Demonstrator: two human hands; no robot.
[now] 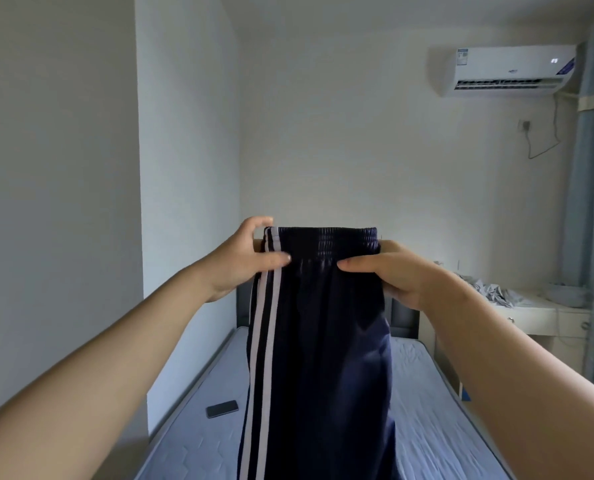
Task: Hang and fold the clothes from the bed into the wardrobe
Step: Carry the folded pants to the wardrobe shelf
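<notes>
Head view, pants [323, 341] above blue bed [423, 410], phone [222, 409], wall AC [510, 71]

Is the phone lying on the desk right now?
No, the phone lies on the mattress, left of the hanging trousers.

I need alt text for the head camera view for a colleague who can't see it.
The left hand and right hand hold navy track pants with pale side stripes up by the waistband, legs hanging over a blue mattress. A phone lies on the mattress at left; an air conditioner hangs on the far wall.
</notes>
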